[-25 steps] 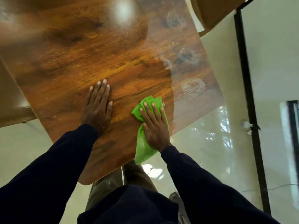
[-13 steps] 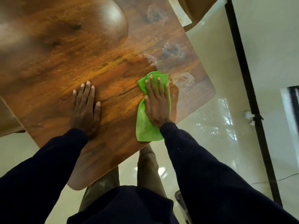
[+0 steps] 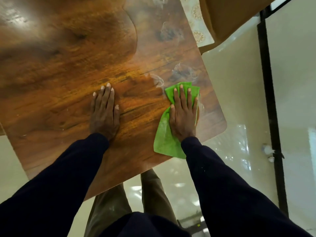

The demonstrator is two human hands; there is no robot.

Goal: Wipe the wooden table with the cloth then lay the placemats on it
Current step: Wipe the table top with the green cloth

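I see the right hand (image 3: 183, 117) lying flat on the green cloth (image 3: 165, 141), fingers straight and slightly spread, pressing it onto the wooden table (image 3: 68, 74) near its right corner. The cloth's tail trails back to the near edge beside the sleeve. The left hand (image 3: 104, 113) rests palm-down on bare wood, apart from the cloth, fingers straight and close together, holding nothing. A patterned placemat (image 3: 199, 28) shows past the table's far right edge.

head view, steeply downward, close over table (image 3: 51, 74)
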